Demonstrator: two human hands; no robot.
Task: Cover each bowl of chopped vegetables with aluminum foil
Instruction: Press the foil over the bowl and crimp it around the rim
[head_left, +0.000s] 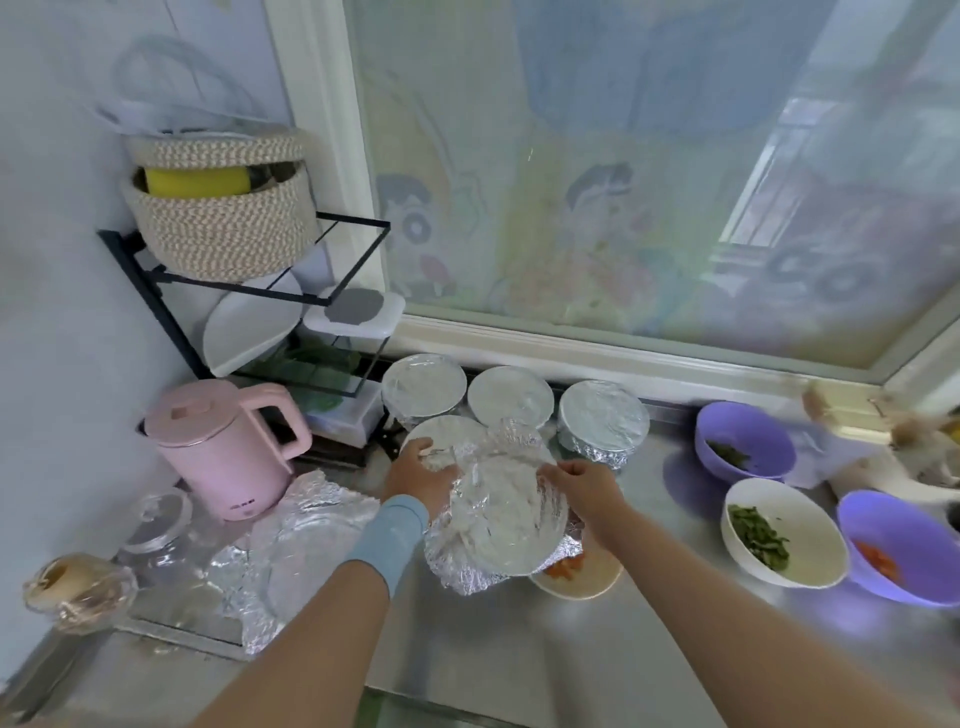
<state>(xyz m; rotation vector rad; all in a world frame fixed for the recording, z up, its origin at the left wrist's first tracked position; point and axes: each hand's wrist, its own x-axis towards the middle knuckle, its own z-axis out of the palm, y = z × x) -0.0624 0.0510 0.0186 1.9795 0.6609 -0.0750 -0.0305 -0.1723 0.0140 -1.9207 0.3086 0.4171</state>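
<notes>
A bowl wrapped in crinkled aluminum foil (498, 519) is tilted at the middle of the steel counter. My left hand (421, 473) grips its left rim, and my right hand (582, 488) pinches the foil at its right rim. Beneath it sits a beige bowl with orange pieces (576, 574), partly hidden. Three foil-covered bowls (509, 397) stand in a row by the window, with another covered one (447, 428) just behind my left hand. Uncovered at the right are a purple bowl of greens (743, 441), a white bowl of greens (779, 530) and a purple bowl of orange pieces (893, 551).
Loose foil sheets (291, 540) lie at the left beside a pink kettle (228, 447) and a glass lid (156, 514). A black rack (249, 291) holds a woven basket and plates in the corner. A wrapped roll (72, 587) lies at the far left.
</notes>
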